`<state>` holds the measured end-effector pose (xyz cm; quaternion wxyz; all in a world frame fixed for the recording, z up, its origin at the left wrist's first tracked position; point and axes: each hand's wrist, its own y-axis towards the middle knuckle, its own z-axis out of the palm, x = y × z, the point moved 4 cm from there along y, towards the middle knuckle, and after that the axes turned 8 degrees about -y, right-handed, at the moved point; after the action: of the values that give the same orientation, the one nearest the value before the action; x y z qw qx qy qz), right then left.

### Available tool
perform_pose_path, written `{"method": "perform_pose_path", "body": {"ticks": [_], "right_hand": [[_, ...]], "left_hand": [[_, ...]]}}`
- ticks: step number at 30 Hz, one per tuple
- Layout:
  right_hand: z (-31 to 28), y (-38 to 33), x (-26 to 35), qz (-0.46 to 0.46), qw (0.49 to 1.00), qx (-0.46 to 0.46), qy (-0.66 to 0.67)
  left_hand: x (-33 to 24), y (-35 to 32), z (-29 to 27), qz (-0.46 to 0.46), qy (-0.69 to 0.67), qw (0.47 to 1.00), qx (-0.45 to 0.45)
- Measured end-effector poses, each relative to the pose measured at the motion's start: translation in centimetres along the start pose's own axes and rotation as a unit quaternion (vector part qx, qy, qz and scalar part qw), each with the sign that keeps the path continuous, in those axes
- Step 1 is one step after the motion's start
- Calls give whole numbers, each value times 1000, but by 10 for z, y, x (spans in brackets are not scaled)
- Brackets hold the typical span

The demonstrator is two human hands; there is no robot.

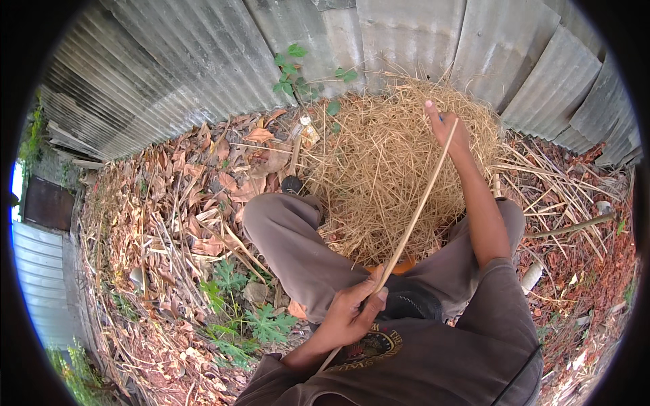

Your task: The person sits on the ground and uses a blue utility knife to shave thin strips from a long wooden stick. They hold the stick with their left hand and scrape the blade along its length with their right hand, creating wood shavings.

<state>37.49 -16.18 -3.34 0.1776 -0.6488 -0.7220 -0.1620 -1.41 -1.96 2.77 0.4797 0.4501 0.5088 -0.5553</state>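
A long, thin, pale stick point(423, 203) runs slantwise across my lap, from beside my shirt up to the right. My left hand point(353, 312) is closed around its lower part, close to my body, with the thumb along it. Out at the far end, my right hand point(452, 132) is closed at the stick's tip with its thumb pointing up; its other fingers are mostly hidden. Just right of my left hand lies a black pad-like thing point(412, 304), partly covered by my shirt. Beyond my knees spreads a large heap of straw-coloured shavings point(386, 176).
Grey corrugated metal sheets point(420, 40) stand behind the heap. Dry brown leaves point(176, 223) cover the ground at left, with a green plant point(267, 325) among them. Loose pale strips point(552, 196) and a thicker stick point(572, 227) lie at right.
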Motion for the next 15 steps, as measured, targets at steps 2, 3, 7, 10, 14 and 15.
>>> {"method": "perform_pose_path", "body": {"ticks": [2,3,7,10,14,15], "right_hand": [[-1,-16,6,-39,998,-15,44],[-4,-24,14,-69,996,-18,61],[-9,-81,45,-216,970,52,97],[1,-127,71,-326,943,54,43],[17,-149,89,-382,923,50,15],[19,-149,87,-386,921,48,7]], "left_hand": [[16,9,-22,-61,-121,990,-28],[27,17,-34,-43,-169,984,-25],[21,21,-57,-54,-249,965,-60],[19,25,-54,-51,-218,974,-45],[17,24,-43,-54,-143,986,-64],[18,23,-41,-51,-118,989,-75]]}}
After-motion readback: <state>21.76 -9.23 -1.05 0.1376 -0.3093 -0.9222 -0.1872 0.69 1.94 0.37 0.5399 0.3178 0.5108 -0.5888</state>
